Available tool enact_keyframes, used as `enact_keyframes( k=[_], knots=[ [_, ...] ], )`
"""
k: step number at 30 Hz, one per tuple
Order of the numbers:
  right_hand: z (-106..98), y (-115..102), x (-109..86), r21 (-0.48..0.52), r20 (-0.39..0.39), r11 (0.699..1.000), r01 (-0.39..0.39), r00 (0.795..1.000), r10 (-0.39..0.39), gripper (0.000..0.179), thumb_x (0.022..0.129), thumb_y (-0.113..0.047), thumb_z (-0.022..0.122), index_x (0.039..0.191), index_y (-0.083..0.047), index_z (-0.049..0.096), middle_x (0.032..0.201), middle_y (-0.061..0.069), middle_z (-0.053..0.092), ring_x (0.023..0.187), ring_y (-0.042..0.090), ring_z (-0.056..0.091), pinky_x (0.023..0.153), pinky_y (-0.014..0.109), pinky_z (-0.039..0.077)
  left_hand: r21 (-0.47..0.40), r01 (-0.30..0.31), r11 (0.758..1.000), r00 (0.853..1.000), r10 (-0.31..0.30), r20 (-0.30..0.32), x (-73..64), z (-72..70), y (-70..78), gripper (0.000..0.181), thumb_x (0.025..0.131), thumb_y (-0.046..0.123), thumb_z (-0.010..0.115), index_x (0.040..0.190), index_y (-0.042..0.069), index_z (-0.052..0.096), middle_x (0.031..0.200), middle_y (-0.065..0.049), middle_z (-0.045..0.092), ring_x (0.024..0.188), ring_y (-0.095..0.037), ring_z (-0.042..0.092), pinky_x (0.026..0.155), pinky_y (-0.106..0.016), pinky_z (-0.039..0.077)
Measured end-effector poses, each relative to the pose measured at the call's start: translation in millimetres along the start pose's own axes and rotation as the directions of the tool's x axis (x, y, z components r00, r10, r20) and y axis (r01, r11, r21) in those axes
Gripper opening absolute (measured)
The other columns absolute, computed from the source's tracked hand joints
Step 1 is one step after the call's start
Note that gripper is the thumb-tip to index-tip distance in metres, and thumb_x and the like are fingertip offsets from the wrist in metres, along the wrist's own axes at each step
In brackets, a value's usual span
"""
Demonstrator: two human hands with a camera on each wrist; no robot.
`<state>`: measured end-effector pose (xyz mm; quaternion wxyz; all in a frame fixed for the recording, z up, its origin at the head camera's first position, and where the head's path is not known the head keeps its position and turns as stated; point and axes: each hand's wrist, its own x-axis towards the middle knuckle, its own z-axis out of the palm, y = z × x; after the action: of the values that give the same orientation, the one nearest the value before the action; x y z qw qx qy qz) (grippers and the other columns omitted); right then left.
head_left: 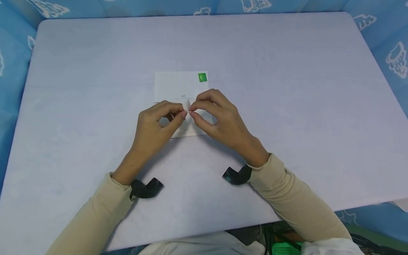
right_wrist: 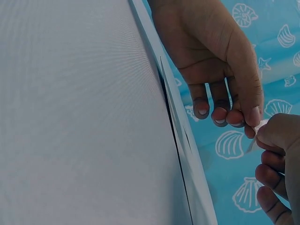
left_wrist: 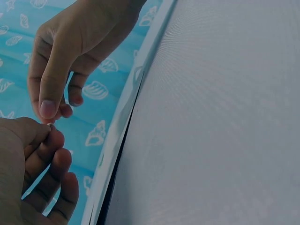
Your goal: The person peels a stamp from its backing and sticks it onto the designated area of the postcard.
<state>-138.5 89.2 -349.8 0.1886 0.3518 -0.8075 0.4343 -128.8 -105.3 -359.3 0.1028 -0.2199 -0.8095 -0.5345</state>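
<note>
A small, thin white piece point(head_left: 186, 105), like a bit of paper or sticker, is between the fingertips of both hands. My left hand point(head_left: 156, 122) pinches it from the left with thumb and index finger, the other fingers loosely bent. From the right, the thumb and fingertips of my right hand point(head_left: 223, 117) pinch it too. In the right wrist view a pale strip of the piece point(right_wrist: 252, 144) hangs below the fingers. Below the hands lies a white envelope point(head_left: 175, 85) with a green stamp point(head_left: 202, 77) at its upper right corner. The hands hide much of its lower part.
A pale cloth covers the table point(head_left: 287, 88). Blue curtains point(head_left: 379, 42) with white shell prints stand round its far and side edges. Black wrist-worn devices point(head_left: 147, 188) stick out from both sleeves. Beneath the near edge shows a green basket point(head_left: 286, 248).
</note>
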Motion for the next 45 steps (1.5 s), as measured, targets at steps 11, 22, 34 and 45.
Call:
enact_keyframes(
  k=[11, 22, 34, 45],
  knots=[
    [1.1, 1.7, -0.5, -0.008, 0.014, 1.0, 0.003, 1.0, -0.003, 0.01, 0.079, -0.01, 0.071, 0.087, -0.005, 0.069, 0.093, 0.005, 0.056, 0.088, 0.015, 0.05, 0.072, 0.023, 0.04, -0.012, -0.032, 0.999, 0.999, 0.032, 0.01, -0.3, 2.2, -0.4, 0.006, 0.083, 0.013, 0.068, 0.087, 0.008, 0.071, 0.077, 0.003, 0.065, 0.067, -0.007, 0.053, 0.059, -0.028, 0.045],
    [0.1, 5.3, -4.5, -0.033, 0.015, 0.999, 0.011, 1.0, -0.011, 0.009, 0.081, -0.005, 0.065, 0.089, -0.004, 0.07, 0.094, 0.006, 0.056, 0.087, 0.015, 0.05, 0.071, 0.023, 0.04, -0.002, -0.043, 0.999, 0.999, 0.043, 0.002, -0.5, 5.6, -0.6, 0.007, 0.085, 0.016, 0.066, 0.087, 0.011, 0.07, 0.075, 0.007, 0.063, 0.067, -0.005, 0.053, 0.06, -0.027, 0.046],
    [-1.1, 11.1, -5.9, -0.027, -0.01, 0.999, 0.023, 1.0, -0.023, 0.006, 0.082, -0.004, 0.062, 0.085, -0.001, 0.066, 0.091, 0.007, 0.056, 0.088, 0.015, 0.053, 0.077, 0.024, 0.044, 0.049, -0.056, 0.997, 0.998, 0.057, -0.007, 0.1, 10.1, -3.9, 0.008, 0.086, 0.017, 0.065, 0.087, 0.01, 0.069, 0.076, 0.005, 0.062, 0.069, -0.004, 0.054, 0.06, -0.023, 0.046],
    [-5.6, 19.3, -9.9, -0.012, -0.062, 0.999, -0.038, 0.997, 0.038, 0.005, 0.081, -0.003, 0.064, 0.085, -0.004, 0.067, 0.09, 0.004, 0.057, 0.081, 0.012, 0.054, 0.071, 0.023, 0.045, 0.073, -0.031, 0.997, 0.999, 0.031, -0.01, -3.0, 12.4, -6.1, 0.009, 0.085, 0.019, 0.065, 0.087, 0.011, 0.069, 0.076, 0.006, 0.062, 0.068, -0.003, 0.052, 0.062, -0.023, 0.047]
  ],
)
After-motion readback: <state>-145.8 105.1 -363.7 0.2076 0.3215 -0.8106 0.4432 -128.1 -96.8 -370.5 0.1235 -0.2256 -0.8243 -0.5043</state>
